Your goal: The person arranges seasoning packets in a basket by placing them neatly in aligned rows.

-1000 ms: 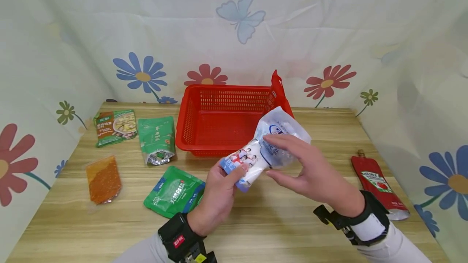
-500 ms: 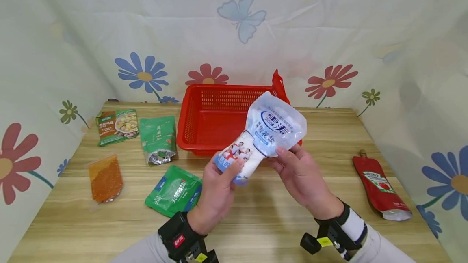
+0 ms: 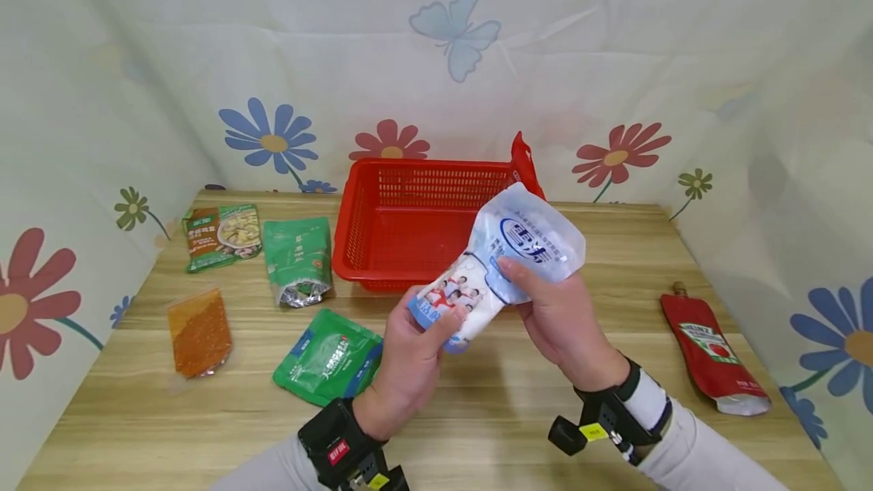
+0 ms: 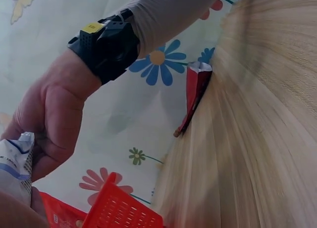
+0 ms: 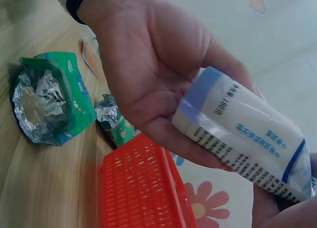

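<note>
A white and light-blue bag of salt [image 3: 525,222] is held tilted above the table, its wide end up and to the right. My left hand [image 3: 408,362] grips the narrow lower end, thumb across the printed picture of people. The right hand [image 3: 571,328] holds the bag at mid-length by its right side, thumb on the front. In the right wrist view the back of the salt bag [image 5: 242,134] lies across the fingers of the left hand [image 5: 148,65]. The left wrist view shows the right hand [image 4: 54,114] curled at the salt bag [image 4: 12,163].
Behind the bag stands a red basket [image 3: 423,279] with a red packet [image 3: 524,165] upright at its right side. Leftward lie a green-brown soup packet [image 3: 221,237], a green pouch [image 3: 298,252], another green pouch [image 3: 327,358] and an orange packet [image 3: 200,336]. A ketchup pouch [image 3: 712,351] is far right.
The right hand, first spread over the bag's front, has moved to its right side and taken hold, then slid its thumb further onto the front. The left hand has kept its grip.
</note>
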`<state>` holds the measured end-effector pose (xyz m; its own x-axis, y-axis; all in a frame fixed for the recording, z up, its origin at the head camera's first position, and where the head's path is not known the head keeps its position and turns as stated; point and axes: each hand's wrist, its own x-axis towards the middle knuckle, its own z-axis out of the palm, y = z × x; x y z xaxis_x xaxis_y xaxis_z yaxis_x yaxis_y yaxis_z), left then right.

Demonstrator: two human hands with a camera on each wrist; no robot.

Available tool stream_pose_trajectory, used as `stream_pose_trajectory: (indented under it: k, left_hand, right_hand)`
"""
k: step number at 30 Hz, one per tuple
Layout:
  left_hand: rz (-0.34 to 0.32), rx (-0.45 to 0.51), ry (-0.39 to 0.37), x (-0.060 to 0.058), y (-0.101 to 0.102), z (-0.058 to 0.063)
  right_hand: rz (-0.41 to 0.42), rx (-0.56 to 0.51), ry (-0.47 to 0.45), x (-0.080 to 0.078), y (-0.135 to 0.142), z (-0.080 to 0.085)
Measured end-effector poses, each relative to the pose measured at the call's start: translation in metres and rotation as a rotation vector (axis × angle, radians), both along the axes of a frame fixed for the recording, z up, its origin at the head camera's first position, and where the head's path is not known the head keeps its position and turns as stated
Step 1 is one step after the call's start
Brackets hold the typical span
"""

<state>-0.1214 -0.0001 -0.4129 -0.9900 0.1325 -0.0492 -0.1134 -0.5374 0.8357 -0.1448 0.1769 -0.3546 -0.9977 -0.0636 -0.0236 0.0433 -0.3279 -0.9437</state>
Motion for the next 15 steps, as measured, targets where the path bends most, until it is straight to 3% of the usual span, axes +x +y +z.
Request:
stream_pose_trajectory:
  k: [7, 15]
  left_hand:
    - [-0.03, -0.052, 0.021, -0.002, -0.005, -0.005]
    - [-0.062, -0.184, 0.054, -0.005, -0.016, -0.007]
  right_hand:
    - [0.002, 0.09, 0.046, -0.005, 0.0, 0.004]
    - [-0.023, 0.291, 0.138, -0.005, -0.005, 0.015]
